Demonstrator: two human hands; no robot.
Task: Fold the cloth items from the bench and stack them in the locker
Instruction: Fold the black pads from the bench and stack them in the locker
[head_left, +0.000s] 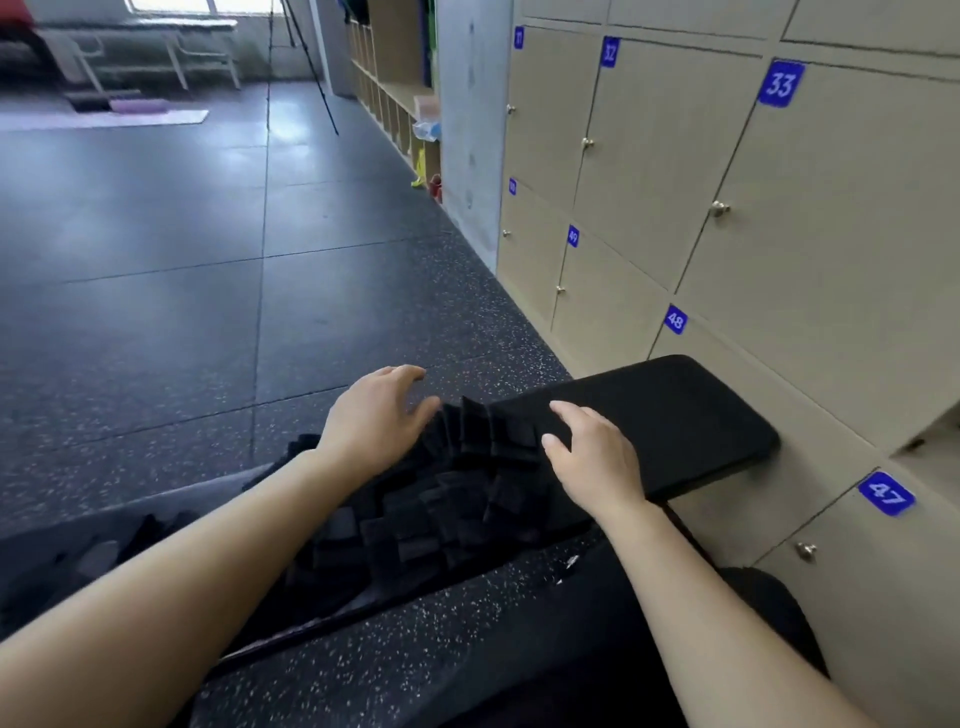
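Observation:
A black pleated cloth (447, 499) lies bunched along the black padded bench (675, 415), running from the bench's middle toward me. My left hand (374, 415) hovers over the cloth's left edge with its fingers loosely spread and holds nothing. On the cloth's right edge rests my right hand (592, 457), fingers relaxed and pointing away from me. More dark cloth (78, 561) lies blurred at the lower left. The tan lockers (779, 234) stand to the right of the bench. An open locker (930, 441) shows at the right edge, its inside mostly out of view.
Locker doors with blue number tags 33, 48 and 47 and small metal knobs (719, 209) line the right side. Dark speckled rubber floor (208, 312) stretches to the left and ahead. Wooden cubby shelves (395, 104), a tripod (311, 67) and a purple mat (140, 111) stand far back.

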